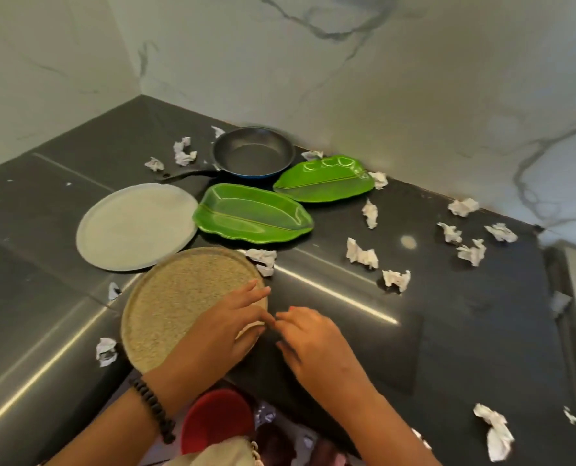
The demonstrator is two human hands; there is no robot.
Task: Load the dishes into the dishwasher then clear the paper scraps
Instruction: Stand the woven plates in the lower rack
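Note:
A speckled beige round plate [179, 304] lies at the front of the dark counter. My left hand [226, 327] rests on its right edge with fingers stretched over the rim. My right hand [310, 341] hovers just right of the plate, fingers loosely bent, fingertips near those of the left, holding nothing I can see. Behind lie a pale grey round plate [135, 227], two green leaf-shaped dishes [253, 215] [327, 179] and a black frying pan [253, 153]. Crumpled paper scraps [362, 253] are scattered over the counter.
Marble walls [380, 79] close off the back corner of the counter [44, 203]. A red bowl [216, 418] sits below the counter's front edge, near my body. More scraps lie at the right [495, 428] and left front [106, 351].

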